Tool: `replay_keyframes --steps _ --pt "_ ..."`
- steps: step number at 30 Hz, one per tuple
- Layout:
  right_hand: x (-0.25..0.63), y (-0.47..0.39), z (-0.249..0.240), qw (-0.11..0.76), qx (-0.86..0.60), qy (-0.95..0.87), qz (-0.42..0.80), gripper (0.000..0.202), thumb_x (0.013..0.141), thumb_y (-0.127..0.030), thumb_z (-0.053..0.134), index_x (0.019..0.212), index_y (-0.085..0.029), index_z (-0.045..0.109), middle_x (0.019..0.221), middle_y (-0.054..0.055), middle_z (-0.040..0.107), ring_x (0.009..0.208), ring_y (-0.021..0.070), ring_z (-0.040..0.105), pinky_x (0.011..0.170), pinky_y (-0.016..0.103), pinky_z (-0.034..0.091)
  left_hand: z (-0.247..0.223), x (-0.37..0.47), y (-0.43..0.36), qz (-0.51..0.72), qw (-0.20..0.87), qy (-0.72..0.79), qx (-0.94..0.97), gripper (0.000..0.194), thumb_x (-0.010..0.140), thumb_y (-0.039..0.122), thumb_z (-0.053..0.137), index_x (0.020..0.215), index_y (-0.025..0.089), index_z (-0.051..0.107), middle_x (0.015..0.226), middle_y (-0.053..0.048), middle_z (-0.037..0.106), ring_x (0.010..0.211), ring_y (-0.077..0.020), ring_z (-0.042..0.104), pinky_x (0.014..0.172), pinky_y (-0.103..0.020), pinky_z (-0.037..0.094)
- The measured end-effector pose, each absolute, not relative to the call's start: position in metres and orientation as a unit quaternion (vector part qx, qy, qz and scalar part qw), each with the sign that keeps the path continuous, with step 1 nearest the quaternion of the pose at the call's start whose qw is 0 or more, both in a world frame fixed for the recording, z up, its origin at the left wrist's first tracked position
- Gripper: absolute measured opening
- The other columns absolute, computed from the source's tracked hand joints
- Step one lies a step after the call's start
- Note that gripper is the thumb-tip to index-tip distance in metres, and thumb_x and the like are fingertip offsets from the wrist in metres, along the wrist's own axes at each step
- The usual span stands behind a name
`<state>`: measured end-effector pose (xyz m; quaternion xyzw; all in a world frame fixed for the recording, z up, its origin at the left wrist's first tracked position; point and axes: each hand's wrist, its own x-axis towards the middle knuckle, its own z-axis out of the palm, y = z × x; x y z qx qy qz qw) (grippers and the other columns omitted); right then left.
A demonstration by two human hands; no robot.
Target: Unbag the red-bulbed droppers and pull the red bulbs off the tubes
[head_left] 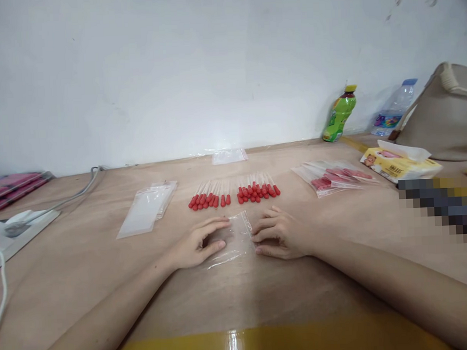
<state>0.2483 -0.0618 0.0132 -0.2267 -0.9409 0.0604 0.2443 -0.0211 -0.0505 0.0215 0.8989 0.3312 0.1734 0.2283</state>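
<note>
A clear zip bag (241, 237) lies flat on the table between my hands, its zip edge towards the right. My left hand (203, 243) rests at the bag's left side, thumb and fingers apart. At the zip edge, the fingertips of my right hand (280, 235) touch down, fingers slightly spread. Just beyond are two groups of thin, pale sticks with red bulb-like ends: a left group (209, 196) and a right group (258, 189). The red ends point towards me. Neither hand holds a stick.
Flat bags (142, 210) lie to the left, another bag (229, 156) by the wall. Bags with red contents (330, 178) lie right, near a yellow tissue pack (399, 162). Farther back stand a green bottle (339, 116), a clear bottle (397, 108) and a beige bag (443, 117). A power strip (30, 233) sits left.
</note>
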Motion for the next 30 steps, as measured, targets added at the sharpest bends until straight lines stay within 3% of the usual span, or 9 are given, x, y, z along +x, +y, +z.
replay_keyframes --steps 3,6,10,13,17,20,22,26,30 --pt "0.253 -0.054 0.017 0.307 -0.274 -0.911 0.018 0.017 0.082 -0.033 0.053 0.08 -0.021 0.064 0.084 0.004 0.064 0.079 0.0149 0.053 0.075 0.031 0.036 0.015 -0.018 -0.047 0.274 0.221 0.41 0.841 0.029 0.084 0.034 0.05 0.108 0.02 0.057 0.111 -0.007 0.056 0.102 -0.0189 0.053 0.089 -0.034 0.042" --pt "0.27 -0.038 0.029 0.343 -0.446 -0.821 -0.094 0.018 0.081 -0.03 0.05 0.079 -0.017 0.063 0.084 0.008 0.062 0.081 0.0182 0.053 0.075 0.032 0.036 0.01 -0.016 -0.042 0.276 0.229 0.469 0.807 0.031 0.079 0.04 0.055 0.102 0.018 0.058 0.095 -0.005 0.059 0.08 -0.0156 0.054 0.072 -0.029 0.044" --pt "0.314 -0.014 0.046 0.187 -0.695 -0.662 -0.208 0.031 0.077 -0.034 0.048 0.096 -0.013 0.06 0.101 0.017 0.058 0.094 0.031 0.049 0.075 0.041 0.034 0.008 -0.018 -0.036 0.251 0.261 0.5 0.787 0.039 0.072 0.043 0.062 0.102 0.018 0.057 0.085 -0.002 0.056 0.067 -0.0114 0.049 0.061 -0.024 0.04" --pt "0.348 -0.002 0.051 0.084 -0.792 -0.576 -0.185 0.037 0.076 -0.034 0.047 0.099 -0.007 0.059 0.102 0.023 0.056 0.095 0.034 0.05 0.073 0.042 0.035 0.011 -0.021 -0.034 0.216 0.297 0.51 0.778 0.034 0.068 0.043 0.064 0.088 0.016 0.059 0.074 0.001 0.051 0.06 -0.0096 0.046 0.055 -0.022 0.036" --pt "0.371 0.006 0.048 0.023 -0.813 -0.572 -0.103 0.038 0.075 -0.042 0.048 0.092 -0.011 0.063 0.095 0.019 0.06 0.091 0.0324 0.054 0.071 0.04 0.037 0.023 -0.023 -0.037 0.199 0.339 0.468 0.791 0.026 0.071 0.038 0.062 0.069 0.014 0.053 0.067 0.002 0.05 0.061 -0.0096 0.046 0.055 -0.021 0.036" --pt "0.371 0.008 0.043 0.015 -0.799 -0.592 -0.109 0.044 0.07 -0.051 0.053 0.089 -0.012 0.064 0.095 0.018 0.059 0.092 0.0327 0.052 0.071 0.04 0.037 0.039 -0.031 -0.033 0.242 0.387 0.467 0.757 0.027 0.071 0.039 0.061 0.072 0.016 0.047 0.061 0.004 0.046 0.053 -0.0078 0.043 0.049 -0.019 0.034" --pt "0.366 0.008 0.04 0.015 -0.791 -0.594 -0.148 0.04 0.07 -0.047 0.055 0.088 -0.013 0.065 0.098 0.018 0.058 0.095 0.0327 0.05 0.073 0.04 0.036 0.052 -0.042 -0.025 0.312 0.39 0.493 0.712 0.03 0.068 0.039 0.064 0.079 0.017 0.046 0.062 0.005 0.047 0.05 -0.0073 0.044 0.047 -0.018 0.035" --pt "0.357 0.006 0.033 0.021 -0.744 -0.641 -0.189 0.034 0.076 -0.041 0.048 0.088 -0.014 0.066 0.097 0.015 0.058 0.096 0.0294 0.049 0.074 0.039 0.033 0.073 -0.082 0.0 0.47 0.264 0.594 0.597 0.039 0.068 0.034 0.064 0.098 0.018 0.042 0.068 0.005 0.048 0.049 -0.0057 0.047 0.049 -0.018 0.04" --pt "0.349 0.003 0.027 0.001 -0.713 -0.668 -0.212 0.038 0.077 -0.04 0.045 0.083 -0.009 0.066 0.094 0.018 0.058 0.093 0.031 0.048 0.073 0.04 0.031 0.072 -0.125 0.018 0.407 0.157 0.71 0.553 0.045 0.075 0.027 0.057 0.113 0.015 0.035 0.075 0.003 0.051 0.054 -0.0064 0.052 0.056 -0.022 0.046"
